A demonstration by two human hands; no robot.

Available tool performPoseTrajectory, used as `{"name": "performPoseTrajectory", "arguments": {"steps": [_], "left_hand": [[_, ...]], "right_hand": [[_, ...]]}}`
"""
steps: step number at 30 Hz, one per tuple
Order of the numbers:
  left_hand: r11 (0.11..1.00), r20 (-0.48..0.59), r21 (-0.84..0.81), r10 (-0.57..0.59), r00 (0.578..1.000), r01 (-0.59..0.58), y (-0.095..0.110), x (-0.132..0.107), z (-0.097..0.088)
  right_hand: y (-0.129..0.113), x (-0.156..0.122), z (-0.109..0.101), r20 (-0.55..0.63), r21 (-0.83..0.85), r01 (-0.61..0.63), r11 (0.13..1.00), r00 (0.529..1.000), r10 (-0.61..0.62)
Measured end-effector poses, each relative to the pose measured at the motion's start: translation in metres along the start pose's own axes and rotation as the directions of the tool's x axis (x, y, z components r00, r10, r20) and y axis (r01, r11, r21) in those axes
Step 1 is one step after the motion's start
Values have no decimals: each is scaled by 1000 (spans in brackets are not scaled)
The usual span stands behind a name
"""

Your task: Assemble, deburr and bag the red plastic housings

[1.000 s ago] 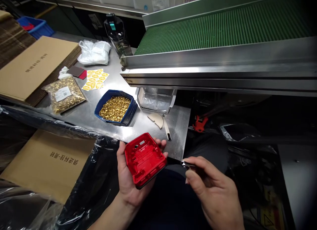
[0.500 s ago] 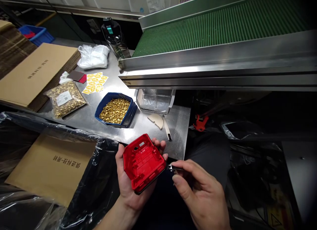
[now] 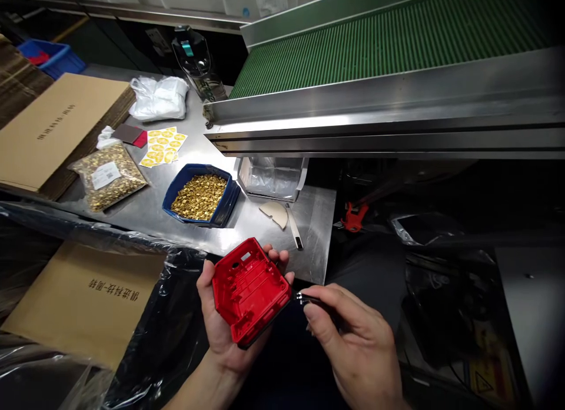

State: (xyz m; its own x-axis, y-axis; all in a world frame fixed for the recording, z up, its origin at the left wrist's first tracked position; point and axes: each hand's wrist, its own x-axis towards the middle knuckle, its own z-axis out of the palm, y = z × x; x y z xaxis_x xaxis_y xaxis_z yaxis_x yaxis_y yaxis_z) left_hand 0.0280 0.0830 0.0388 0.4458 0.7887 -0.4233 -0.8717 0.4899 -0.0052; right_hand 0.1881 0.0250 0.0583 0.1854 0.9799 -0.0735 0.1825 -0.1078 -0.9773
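My left hand [image 3: 225, 339] is closed around a red plastic housing [image 3: 252, 289] with a dark outer edge. Its open, ribbed inside faces up toward me. My right hand [image 3: 353, 333] pinches a small shiny metal tool [image 3: 301, 297] that looks like a clipper, between thumb and forefinger. The tool's tip is at the right corner of the housing; whether it touches cannot be made out. Much of the tool is hidden by my fingers. Beyond the housing, a blue bin [image 3: 229, 204] holds many small brass-coloured parts [image 3: 200, 197].
On the metal table [image 3: 315, 222] lie a white-handled knife [image 3: 295, 227], a beige disc piece [image 3: 274, 213], a bag of brass parts [image 3: 110, 177] and yellow stickers [image 3: 163, 145]. A green conveyor [image 3: 375, 57] crosses behind. A black-lined box [image 3: 145, 316] stands at left.
The whole view has shifted a little, so the table things appear slightly further left. Both hands keep their holds, with the tool still at the housing's right corner.
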Motion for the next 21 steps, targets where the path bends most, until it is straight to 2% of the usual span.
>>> {"name": "performPoseTrajectory", "arguments": {"steps": [2,5,7,9,11,13,14,16,18,21], "left_hand": [[1000,-16,6,8,1000,-8,0,1,0],[1000,-48,18,24,999,-23,1,4,-1],[999,-71,27,36,997,-34,2,6,-1],[998,-92,39,47,995,-43,2,7,-1],[997,-103,50,60,993,-55,2,7,-1],[997,-88,54,65,994,-60,2,8,-3],[997,-72,55,60,996,-56,3,8,-5],[997,-35,60,47,998,-45,5,8,-11],[997,-9,67,40,999,-39,9,8,-19],[995,-3,74,61,998,-61,18,6,-33]], "right_hand": [[2,1,-4,121,198,-166,966,982,144],[11,-1,-11,310,385,-393,835,907,284],[20,-2,-16,333,395,-445,804,885,326],[30,-2,-19,299,334,-457,824,881,367],[43,1,-19,221,183,-430,884,894,390],[59,7,-15,119,-98,-301,948,943,312],[68,11,-12,81,-250,-212,945,968,238],[85,18,-2,56,-473,-56,879,994,93],[99,26,12,68,-564,17,826,997,26],[111,41,37,100,-604,72,793,995,-14]]}}
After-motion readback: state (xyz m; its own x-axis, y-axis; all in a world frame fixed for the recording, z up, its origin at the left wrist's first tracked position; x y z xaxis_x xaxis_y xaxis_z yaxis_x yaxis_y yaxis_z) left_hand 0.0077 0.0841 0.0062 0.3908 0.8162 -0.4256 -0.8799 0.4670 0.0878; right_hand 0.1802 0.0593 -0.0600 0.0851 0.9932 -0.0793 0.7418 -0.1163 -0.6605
